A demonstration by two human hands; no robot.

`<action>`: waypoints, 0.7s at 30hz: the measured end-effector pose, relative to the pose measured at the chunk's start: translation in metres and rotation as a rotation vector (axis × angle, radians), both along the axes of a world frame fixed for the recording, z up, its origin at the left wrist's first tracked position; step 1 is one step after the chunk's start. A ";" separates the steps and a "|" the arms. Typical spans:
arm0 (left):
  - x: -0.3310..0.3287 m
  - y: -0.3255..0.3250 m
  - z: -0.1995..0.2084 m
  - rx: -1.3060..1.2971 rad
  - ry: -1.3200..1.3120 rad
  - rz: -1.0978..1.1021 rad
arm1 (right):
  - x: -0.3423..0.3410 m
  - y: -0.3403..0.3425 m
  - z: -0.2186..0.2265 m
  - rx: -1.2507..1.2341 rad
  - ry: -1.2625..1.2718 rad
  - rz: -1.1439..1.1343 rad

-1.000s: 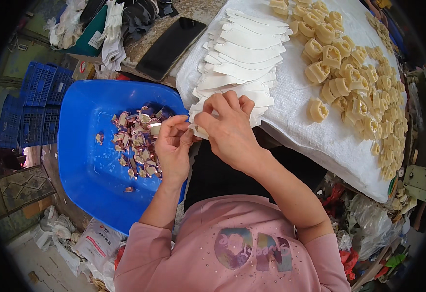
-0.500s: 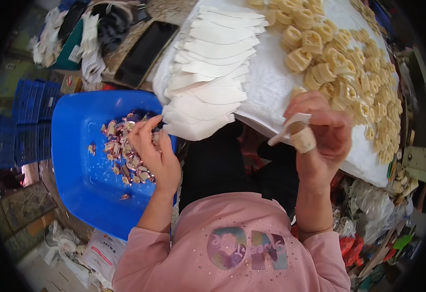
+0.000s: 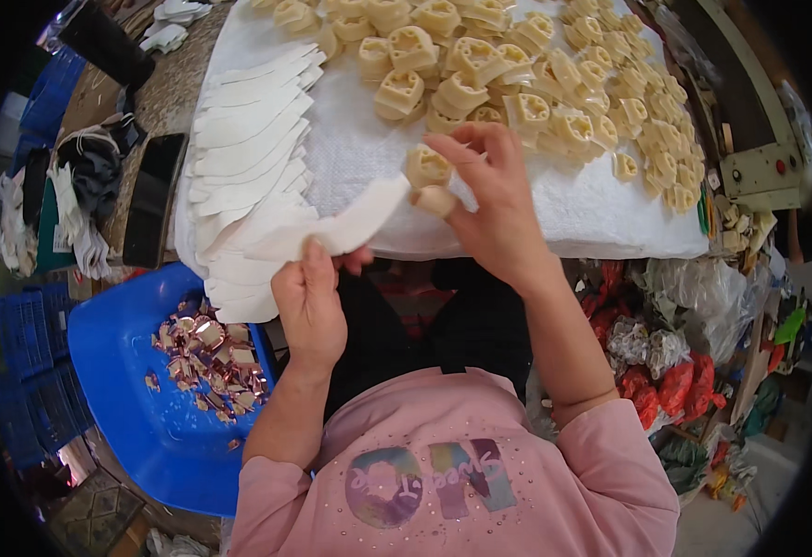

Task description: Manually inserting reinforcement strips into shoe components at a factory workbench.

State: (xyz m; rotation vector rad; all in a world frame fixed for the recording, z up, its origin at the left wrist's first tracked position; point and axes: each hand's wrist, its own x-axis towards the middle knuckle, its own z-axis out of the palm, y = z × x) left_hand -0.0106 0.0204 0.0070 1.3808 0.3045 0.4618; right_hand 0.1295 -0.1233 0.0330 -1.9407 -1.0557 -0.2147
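My left hand (image 3: 311,311) pinches one end of a curved white strip (image 3: 369,215) between thumb and fingers. The strip's other end reaches toward my right hand (image 3: 494,200). Between my right index fingertip and thumb sits a small cream-coloured ring-like piece (image 3: 427,165). A beige wrap (image 3: 436,200) covers the tip of that thumb. Beneath and left of the held strip, similar white strips (image 3: 248,139) overlap in a row on a white woven cloth (image 3: 359,121). Many more hollow cream pieces (image 3: 471,60) are heaped beyond my right hand.
A blue tub (image 3: 123,371) with shiny pinkish pieces (image 3: 206,357) stands at the lower left. A black phone (image 3: 153,200) lies left of the cloth, near hanging gloves (image 3: 67,200). Clear plastic (image 3: 703,297) and red bags (image 3: 675,385) are piled at the right.
The view has shifted right. My left hand has moved from above the tub to the strips and grips one. My right hand, formerly with a small white strip, is now at a cream piece.
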 end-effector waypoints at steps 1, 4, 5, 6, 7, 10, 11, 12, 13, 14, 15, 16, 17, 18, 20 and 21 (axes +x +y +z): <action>0.008 -0.001 -0.003 -0.088 -0.042 -0.008 | 0.002 0.001 -0.007 -0.152 -0.137 -0.103; 0.038 -0.014 -0.002 -0.206 -0.118 -0.023 | -0.001 0.010 -0.018 -0.236 -0.241 -0.231; 0.044 -0.010 0.000 -0.083 -0.070 -0.125 | -0.002 0.011 -0.014 -0.277 -0.225 -0.234; 0.052 -0.011 0.004 -0.083 -0.067 -0.132 | -0.003 0.012 -0.011 -0.319 -0.203 -0.243; 0.060 -0.014 0.009 -0.026 -0.062 -0.169 | -0.003 0.013 -0.009 -0.320 -0.199 -0.250; 0.072 -0.022 0.019 0.039 -0.074 -0.194 | 0.000 0.011 -0.009 -0.294 -0.157 -0.216; 0.074 -0.024 0.020 0.047 -0.093 -0.176 | 0.001 0.009 -0.010 -0.253 -0.085 -0.199; 0.074 -0.025 0.018 0.045 -0.093 -0.176 | 0.002 0.006 -0.011 -0.212 -0.015 -0.179; 0.075 -0.026 0.015 0.169 -0.087 -0.177 | 0.003 0.002 -0.012 -0.213 -0.016 -0.178; 0.075 -0.026 0.013 0.293 -0.082 -0.177 | 0.005 -0.002 -0.012 -0.106 0.174 -0.185; 0.076 -0.026 0.010 0.293 -0.080 -0.175 | 0.005 -0.006 -0.015 0.004 0.365 -0.189; 0.077 -0.025 0.008 0.256 -0.106 -0.175 | 0.005 -0.010 -0.019 0.004 0.365 -0.187; 0.077 -0.024 0.008 0.218 -0.133 -0.174 | 0.002 -0.016 -0.023 -0.086 0.170 -0.238; 0.076 -0.024 0.008 0.217 -0.135 -0.174 | 0.000 -0.021 -0.026 -0.176 -0.028 -0.291; 0.073 -0.024 0.009 0.177 -0.011 -0.181 | -0.006 -0.029 -0.028 -0.253 -0.165 -0.319; 0.072 -0.023 0.010 0.178 -0.014 -0.183 | -0.009 -0.032 -0.027 -0.328 -0.300 -0.346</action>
